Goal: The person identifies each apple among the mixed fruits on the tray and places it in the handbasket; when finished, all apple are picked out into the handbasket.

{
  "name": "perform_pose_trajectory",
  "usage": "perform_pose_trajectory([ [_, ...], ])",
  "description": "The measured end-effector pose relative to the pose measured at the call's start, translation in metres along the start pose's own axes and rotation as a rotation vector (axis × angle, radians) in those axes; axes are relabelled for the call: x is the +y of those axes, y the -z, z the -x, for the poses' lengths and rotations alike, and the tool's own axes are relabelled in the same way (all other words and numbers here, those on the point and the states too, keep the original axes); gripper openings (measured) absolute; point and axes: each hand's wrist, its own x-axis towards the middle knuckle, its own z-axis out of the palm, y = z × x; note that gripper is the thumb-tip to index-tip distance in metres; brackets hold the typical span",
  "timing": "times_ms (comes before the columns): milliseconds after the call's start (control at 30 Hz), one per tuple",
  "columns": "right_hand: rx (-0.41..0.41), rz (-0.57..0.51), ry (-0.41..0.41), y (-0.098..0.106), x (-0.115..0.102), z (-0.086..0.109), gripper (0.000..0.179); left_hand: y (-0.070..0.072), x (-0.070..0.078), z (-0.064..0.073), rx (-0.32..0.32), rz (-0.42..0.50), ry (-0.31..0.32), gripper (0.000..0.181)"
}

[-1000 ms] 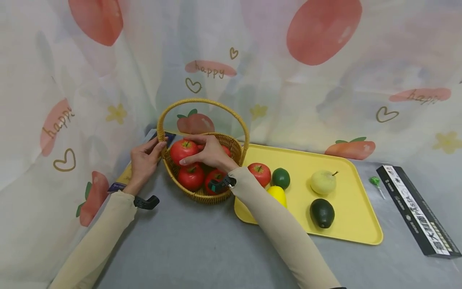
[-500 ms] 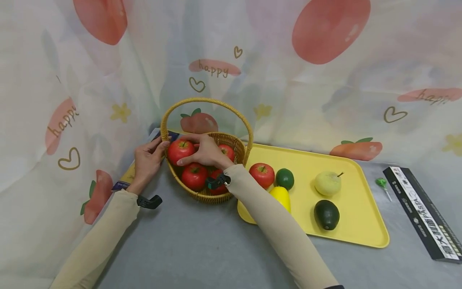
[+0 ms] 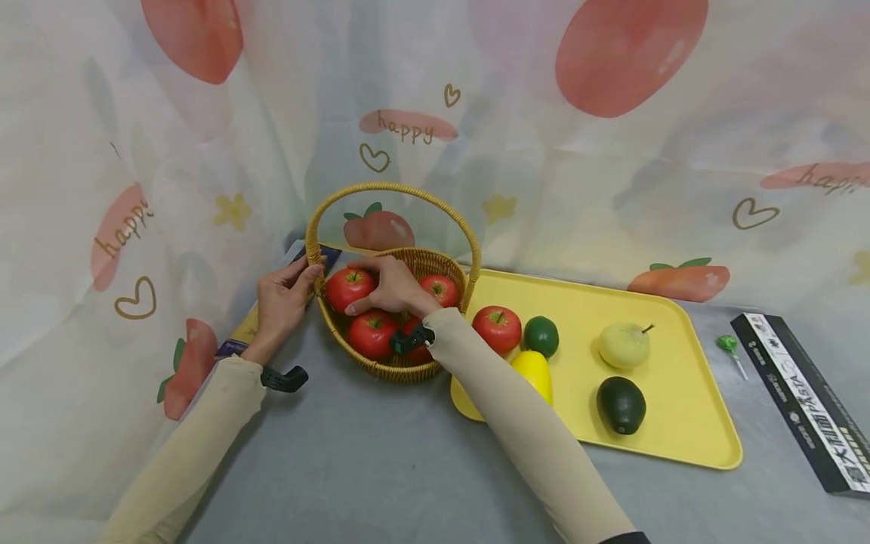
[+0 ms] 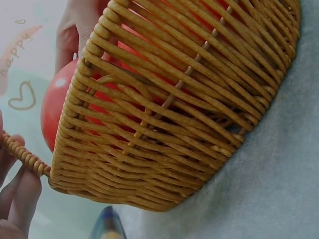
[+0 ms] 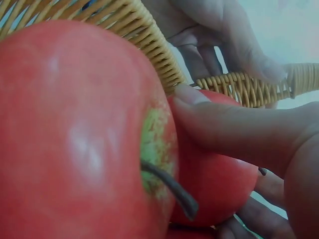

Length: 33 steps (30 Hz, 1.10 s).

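My left hand point(image 3: 282, 304) pinches the left foot of the woven basket's point(image 3: 370, 368) handle point(image 3: 394, 187); the left wrist view shows its fingers around the wrapped cane. My right hand point(image 3: 396, 289) reaches into the basket and grips a red apple point(image 3: 349, 289) by the left rim. In the right wrist view the thumb point(image 5: 224, 127) presses on that apple's side, with part of the grip hidden. A large stemmed apple point(image 5: 75, 134) fills the foreground there. Further red apples lie in the basket, one at the front point(image 3: 373, 336) and one at the right point(image 3: 440, 289).
Right of the basket, a yellow tray point(image 3: 669, 423) bears a red apple point(image 3: 498, 329), green fruit point(image 3: 541, 336), yellow fruit point(image 3: 533, 374), pear point(image 3: 624, 345) and avocado point(image 3: 621, 406). Beyond lie a green lollipop point(image 3: 727, 344) and black pasta box point(image 3: 802, 400). A patterned curtain point(image 3: 530, 174) stands behind.
The gripped apple has shifted slightly left and settled a little lower in the basket with my right hand. My left hand keeps its hold on the handle. The scene has drifted rightward in view.
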Motion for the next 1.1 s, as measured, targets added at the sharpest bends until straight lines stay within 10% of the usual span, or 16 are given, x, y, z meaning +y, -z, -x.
perform_pose_trajectory([
  [567,-0.044,0.211,0.0,-0.003,-0.011,-0.002,0.085,-0.001,0.0,0.001,0.012,-0.016,-0.004,0.031],
  [1100,0.083,-0.142,0.18,0.052,-0.008,0.078,0.052,-0.004,0.03,0.01,0.005,-0.002,-0.003,0.032],
])
